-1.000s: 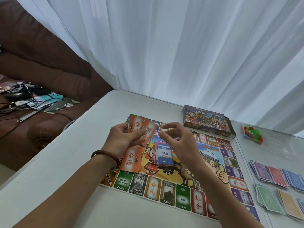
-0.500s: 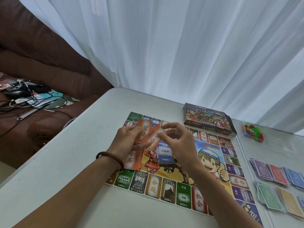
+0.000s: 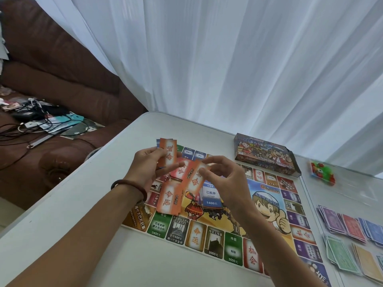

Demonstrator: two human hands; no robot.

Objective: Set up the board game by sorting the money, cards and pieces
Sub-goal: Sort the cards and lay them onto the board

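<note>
Above the colourful game board point(image 3: 234, 241) my left hand point(image 3: 145, 168) grips a small stack of cards point(image 3: 167, 154) with an orange one on top. My right hand point(image 3: 226, 183) pinches a single orange card point(image 3: 194, 179) by its upper end, tilted over the board. Another orange card point(image 3: 169, 197) lies on the board's left part, and a pile topped by a blue-and-white card point(image 3: 211, 195) lies in the middle. Sorted money piles point(image 3: 352, 235) in purple, red, blue, green and yellow lie on the table at the right. A bag of green and red pieces point(image 3: 322, 171) rests at the far right.
The game box point(image 3: 265, 156) stands behind the board near the white curtain point(image 3: 228, 69). A brown sofa point(image 3: 51, 79) with cables and small items on its seat is at the left, beyond the table's edge point(image 3: 62, 193).
My left hand has lifted its card stack up and to the left. My right hand now holds one orange card drawn away from that stack.
</note>
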